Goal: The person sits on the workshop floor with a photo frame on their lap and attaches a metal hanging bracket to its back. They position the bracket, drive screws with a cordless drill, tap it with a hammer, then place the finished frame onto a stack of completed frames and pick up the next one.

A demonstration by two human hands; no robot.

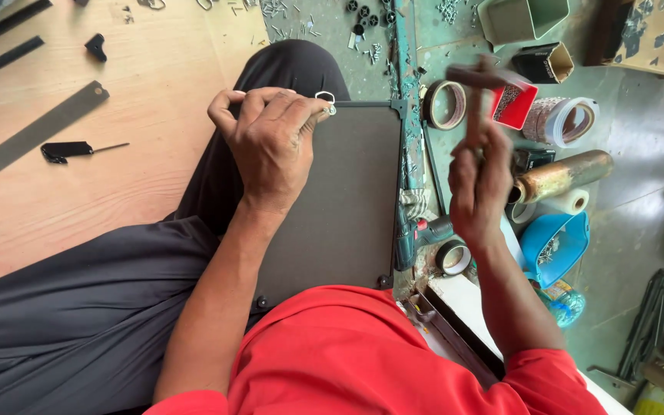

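A dark grey flat panel (347, 192) with a thin black frame lies across the person's lap, on the dark trouser leg (78, 307). The left hand (270, 138) rests on its top edge, its grip pinched on a small metal hanging ring (326, 97) at the panel's upper rim. The right hand (479, 180) is raised beside the panel's right edge, its grip clenched around the handle of a hammer (479, 81), whose head is blurred and hard to make out.

Just right of the panel runs a worn, paint-chipped green bar (407, 92), and beyond it a crowd of things on the grey floor (632, 177): a roll of brown tape (445, 105), a small red box (516, 106) of small nails partly hidden behind the hammer, a white tape roll (566, 121), a brass-coloured cylinder (566, 175), a blue plastic tub (555, 246) and another tape roll (453, 257) below the wrist. At the top stand a pale green bin (524, 19) and an open black carton (543, 63). Loose screws and little black wheels (363, 19) are scattered above the panel.

To the left lies a plywood sheet (117, 177) bearing a long steel ruler (32, 138), a black-handled awl (74, 149) and a small black bracket (97, 47). The red shirt (363, 361) covers the panel's lower edge, and things at the far right are cut off by the frame.
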